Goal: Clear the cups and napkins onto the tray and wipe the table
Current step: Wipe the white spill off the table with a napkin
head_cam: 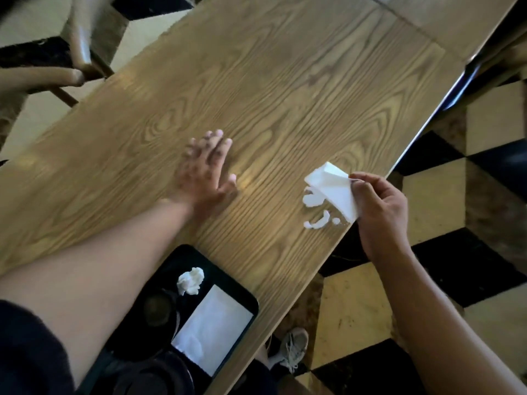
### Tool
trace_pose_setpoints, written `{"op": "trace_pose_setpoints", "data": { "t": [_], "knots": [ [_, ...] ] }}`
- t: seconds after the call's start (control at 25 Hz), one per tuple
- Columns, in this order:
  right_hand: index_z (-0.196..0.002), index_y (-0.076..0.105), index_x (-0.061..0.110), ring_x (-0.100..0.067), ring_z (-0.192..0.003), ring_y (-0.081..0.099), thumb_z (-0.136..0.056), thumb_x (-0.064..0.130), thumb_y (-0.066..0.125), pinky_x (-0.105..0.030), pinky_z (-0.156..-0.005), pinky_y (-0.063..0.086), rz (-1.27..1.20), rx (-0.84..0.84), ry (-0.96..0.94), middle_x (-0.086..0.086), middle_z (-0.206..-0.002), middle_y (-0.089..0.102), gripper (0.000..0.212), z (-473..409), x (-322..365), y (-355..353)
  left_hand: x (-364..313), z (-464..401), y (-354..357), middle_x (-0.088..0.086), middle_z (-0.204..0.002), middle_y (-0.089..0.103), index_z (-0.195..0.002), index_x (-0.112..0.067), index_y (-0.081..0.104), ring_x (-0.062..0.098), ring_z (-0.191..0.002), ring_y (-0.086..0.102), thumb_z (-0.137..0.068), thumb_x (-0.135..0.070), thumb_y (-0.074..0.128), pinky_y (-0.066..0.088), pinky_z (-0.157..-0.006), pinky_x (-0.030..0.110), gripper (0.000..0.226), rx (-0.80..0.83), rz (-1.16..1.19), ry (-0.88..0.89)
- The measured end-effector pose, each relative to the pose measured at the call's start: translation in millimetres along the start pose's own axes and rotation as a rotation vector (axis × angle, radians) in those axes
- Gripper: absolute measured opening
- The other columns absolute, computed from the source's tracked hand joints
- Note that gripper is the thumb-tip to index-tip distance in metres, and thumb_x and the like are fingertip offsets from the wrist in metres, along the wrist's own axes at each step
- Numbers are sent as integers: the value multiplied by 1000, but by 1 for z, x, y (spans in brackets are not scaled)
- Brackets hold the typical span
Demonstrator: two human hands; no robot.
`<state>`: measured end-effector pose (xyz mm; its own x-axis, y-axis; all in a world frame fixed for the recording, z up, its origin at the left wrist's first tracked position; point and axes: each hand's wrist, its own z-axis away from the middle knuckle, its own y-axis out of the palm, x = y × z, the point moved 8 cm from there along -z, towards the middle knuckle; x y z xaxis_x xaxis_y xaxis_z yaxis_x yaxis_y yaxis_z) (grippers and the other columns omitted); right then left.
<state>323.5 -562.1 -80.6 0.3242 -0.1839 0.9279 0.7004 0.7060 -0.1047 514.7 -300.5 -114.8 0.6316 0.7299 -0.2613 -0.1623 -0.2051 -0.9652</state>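
Note:
My right hand (379, 206) pinches a folded white napkin (333, 186) just above the wooden table (271, 81), near its right edge. Under and beside the napkin lies a white spill (316, 212) in a few blobs and streaks. My left hand (206, 166) rests flat and open on the tabletop, fingers spread, left of the spill. A black tray (242, 297) sits at the near edge of the table. On it lie a crumpled white napkin (190, 280), a flat white napkin (212, 329) and a dark cup (156, 307), partly hidden by my left forearm.
A wooden chair (77, 58) stands at the far left of the table. The floor (427, 252) is chequered black and cream to the right. My shoe (291, 349) shows below the table's edge. Another tabletop (456, 21) adjoins at the far right.

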Motion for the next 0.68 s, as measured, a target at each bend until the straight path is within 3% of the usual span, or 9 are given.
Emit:
{"op": "trace_pose_setpoints", "data": {
  "t": [0.12,0.24,0.32,0.36,0.44,0.56,0.68],
  "knots": [
    [-101,73,29,0,-76,70,-86,22,69,-23,-65,60,161,-28,-25,10,-93,76,17,-47,-4,-13,-19,-17,29,19,-165,28,-154,-8,37,37,-154,22,-88,-55,36,15,-124,60,81,61,-20,22],
    [-128,59,27,11,-99,62,-88,29,69,-13,-84,53,629,-86,-104,11,-116,66,42,-69,-7,-22,-15,-18,27,16,-162,36,-149,-4,45,34,-152,28,-90,-50,40,17,-124,57,75,-41,41,20],
    [-138,52,26,-15,-122,49,-88,34,70,-30,-103,42,893,-183,-222,-1,-131,54,54,-64,-4,-26,-13,-18,26,16,-161,39,-147,-3,47,34,-151,31,-90,-47,42,18,-124,56,72,-66,60,19],
    [-139,53,27,-24,-124,43,-88,37,70,-39,-107,39,966,-233,-289,-6,-133,50,54,-58,0,-25,-13,-18,25,16,-161,39,-146,-3,48,34,-151,31,-89,-46,43,19,-124,57,72,-71,60,12],
    [-133,60,26,-28,-120,43,-91,42,68,-45,-107,42,999,-251,-383,-8,-128,49,46,-50,5,-19,-15,-18,24,15,-161,38,-146,-3,48,33,-152,30,-89,-46,43,18,-124,57,72,-62,56,13],
    [-132,62,27,-21,-118,51,-92,50,69,-38,-101,49,960,-98,-290,-2,-122,48,47,-56,-9,-4,-17,-18,21,16,-160,40,-145,-2,50,34,-151,32,-88,-45,44,20,-123,58,71,-78,51,18],
    [-127,65,26,-17,-106,58,-96,43,67,-34,-93,51,907,-110,-299,-1,-116,53,36,-63,-5,3,-18,-18,19,16,-159,41,-144,-2,51,35,-150,33,-88,-44,45,21,-123,58,71,-80,41,11]
  ]
}}
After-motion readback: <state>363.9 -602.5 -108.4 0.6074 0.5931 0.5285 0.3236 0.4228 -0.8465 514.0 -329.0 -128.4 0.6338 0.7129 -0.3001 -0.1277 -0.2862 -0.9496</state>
